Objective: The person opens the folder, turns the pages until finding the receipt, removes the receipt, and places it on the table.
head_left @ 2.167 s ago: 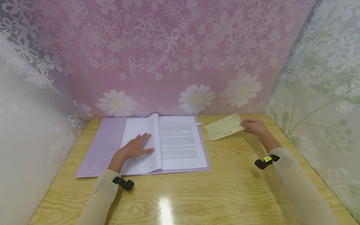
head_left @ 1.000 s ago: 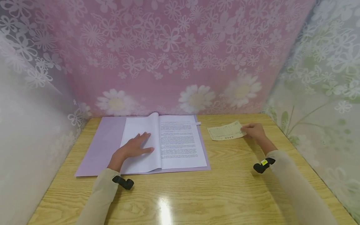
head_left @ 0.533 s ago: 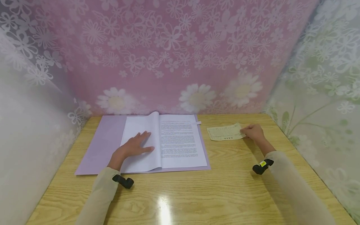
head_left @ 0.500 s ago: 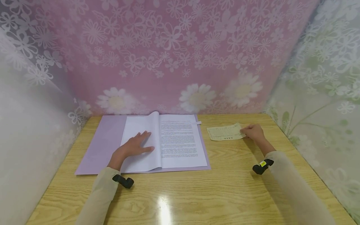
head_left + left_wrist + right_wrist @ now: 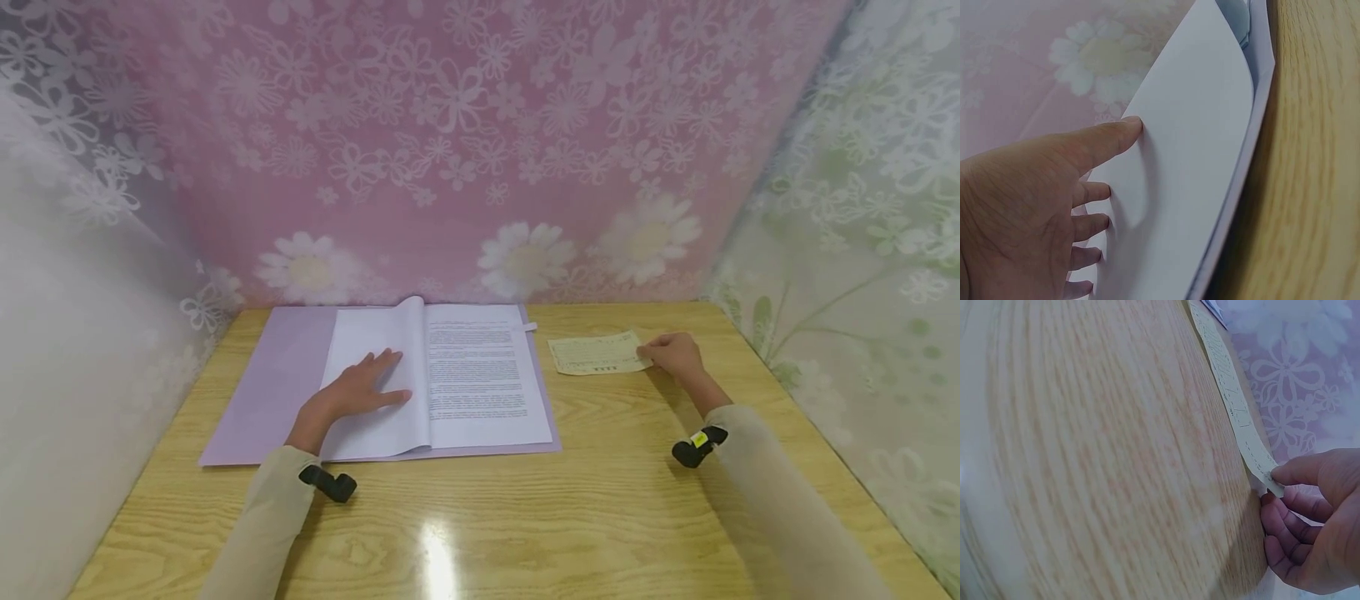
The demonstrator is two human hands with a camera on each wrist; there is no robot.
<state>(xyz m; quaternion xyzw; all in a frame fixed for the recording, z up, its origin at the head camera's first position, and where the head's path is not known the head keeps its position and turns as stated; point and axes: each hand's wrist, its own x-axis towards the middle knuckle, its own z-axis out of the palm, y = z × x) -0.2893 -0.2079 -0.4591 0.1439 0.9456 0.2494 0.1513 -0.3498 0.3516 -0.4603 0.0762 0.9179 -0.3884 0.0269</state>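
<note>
A lilac folder [image 5: 281,383] lies spread on the table with white pages in it. My left hand [image 5: 352,396] rests with spread fingers on the blank turned page [image 5: 408,425], holding it down at the left; the left wrist view shows the fingertips on that page [image 5: 1191,144]. The printed page [image 5: 480,383] on the right side faces up. To the right of the folder, my right hand [image 5: 675,357] pinches the right end of a pale yellow printed slip [image 5: 592,353]. In the right wrist view, thumb and forefinger grip the slip's corner [image 5: 1266,478], and the other fingers are curled.
A small white tab [image 5: 529,327] sticks out from the folder's right edge. The wooden table [image 5: 510,517] reaches a pink floral backdrop [image 5: 480,150] behind, with pale floral sheets at both sides. Each wrist carries a black camera [image 5: 327,483].
Compared with about two seconds ago, my right hand has brought the yellow slip lower and flatter towards the table. Since half a second ago it has shifted very slightly left. The left hand stays put.
</note>
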